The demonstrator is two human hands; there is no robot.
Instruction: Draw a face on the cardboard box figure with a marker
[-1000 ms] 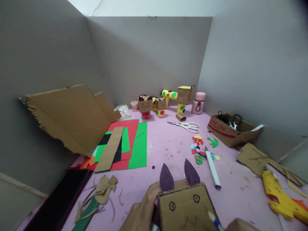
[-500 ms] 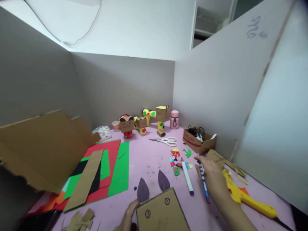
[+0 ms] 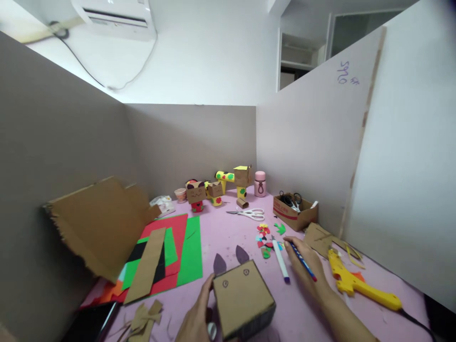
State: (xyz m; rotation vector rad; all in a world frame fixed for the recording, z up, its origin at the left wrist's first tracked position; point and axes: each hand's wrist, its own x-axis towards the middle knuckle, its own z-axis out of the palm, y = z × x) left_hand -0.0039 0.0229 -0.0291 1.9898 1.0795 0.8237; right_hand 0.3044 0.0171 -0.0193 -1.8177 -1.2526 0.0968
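Observation:
My left hand [image 3: 199, 308] grips the left side of a small cardboard box [image 3: 245, 297], thumb along its edge. The box has two drawn eyes on its upper face, and its dark-lined lower side shows. Two dark purple paper ears [image 3: 220, 264] stick out past its far edge. To the right, my right hand [image 3: 306, 263] is closed around a blue pencil [image 3: 302, 260] with a red end, held slanted between thumb and fingers. Just left of that hand lies a white marker [image 3: 280, 260] with a purple end. Small coloured paper cutouts [image 3: 263, 230] lie beyond the marker.
White scissors [image 3: 251, 213], cardboard animal figures [image 3: 196, 194] and a pink bottle [image 3: 260, 184] stand or lie farther back. Rightward are a box of tools [image 3: 294, 216] and a yellow glue gun [image 3: 359, 285]. Coloured sheets [image 3: 190, 251] and a large cardboard piece [image 3: 103, 223] occupy the left.
The view has tilted up. The box now shows its lower side as well as its face. My right hand has shifted its hold, and the pencil lies more slanted in the fingers.

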